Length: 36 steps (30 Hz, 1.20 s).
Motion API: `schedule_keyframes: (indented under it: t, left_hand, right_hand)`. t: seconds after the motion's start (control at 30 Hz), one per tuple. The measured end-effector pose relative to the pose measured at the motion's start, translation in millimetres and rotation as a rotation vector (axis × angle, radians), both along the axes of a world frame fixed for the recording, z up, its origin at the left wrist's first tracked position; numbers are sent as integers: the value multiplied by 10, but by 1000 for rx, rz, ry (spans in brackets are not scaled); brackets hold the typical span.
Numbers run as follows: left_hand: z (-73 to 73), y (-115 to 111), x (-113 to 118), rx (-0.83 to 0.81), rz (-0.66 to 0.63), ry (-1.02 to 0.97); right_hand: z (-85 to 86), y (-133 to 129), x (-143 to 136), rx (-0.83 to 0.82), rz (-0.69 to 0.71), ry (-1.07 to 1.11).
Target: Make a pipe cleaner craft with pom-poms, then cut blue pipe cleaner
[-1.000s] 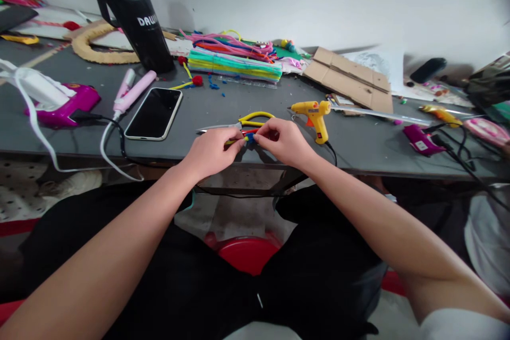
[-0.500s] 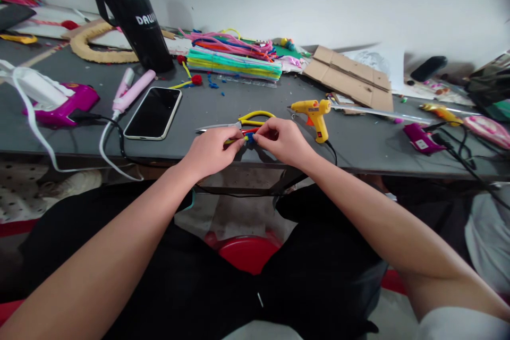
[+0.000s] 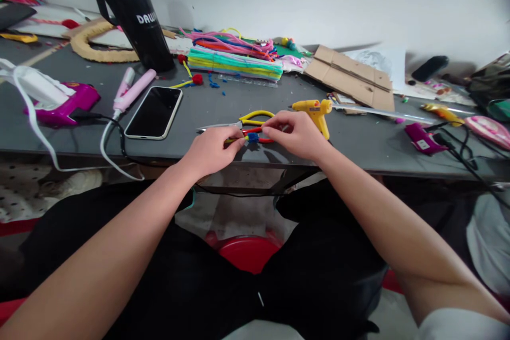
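Over the table (image 3: pixel 370 143), left grip (image 3: pixel 213 150) pinches a crosswise, rightward-pointing yellow stem (image 3: pixel 246 138); right grip (image 3: pixel 300 135) unclear.

Stem (image 3: pixel 246 139) yellow, its end (image 3: pixel 253 138) blue; scissors' handles (image 3: pixel 257 114) yellow and red; glue gun (image 3: pixel 306 106) yellow; bench (image 3: pixel 211 109) grey; bottle (image 3: pixel 133 5) black, white-lettered

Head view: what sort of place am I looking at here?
Probably a craft workbench: a yellow glue gun lies on the grey table, with bundled colored stems, perhaps pipe cleaners, and cardboard farther back.
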<state>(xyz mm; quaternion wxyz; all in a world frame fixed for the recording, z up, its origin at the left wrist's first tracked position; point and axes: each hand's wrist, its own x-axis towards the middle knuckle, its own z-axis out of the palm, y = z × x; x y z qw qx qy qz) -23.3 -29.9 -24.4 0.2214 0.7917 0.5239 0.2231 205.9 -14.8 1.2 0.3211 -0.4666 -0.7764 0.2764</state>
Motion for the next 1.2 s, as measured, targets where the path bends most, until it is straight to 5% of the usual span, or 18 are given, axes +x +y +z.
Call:
schedule_keyframes:
  t: [0.4,1.2]
  left_hand:
    - [-56,10,13,79,-79,-107]
    - [-28,57,20,-59,-112,-314]
  right_hand:
    - [-99,-39,-69,-199,244,232]
    - [-50,-145,-131,167,241,141]
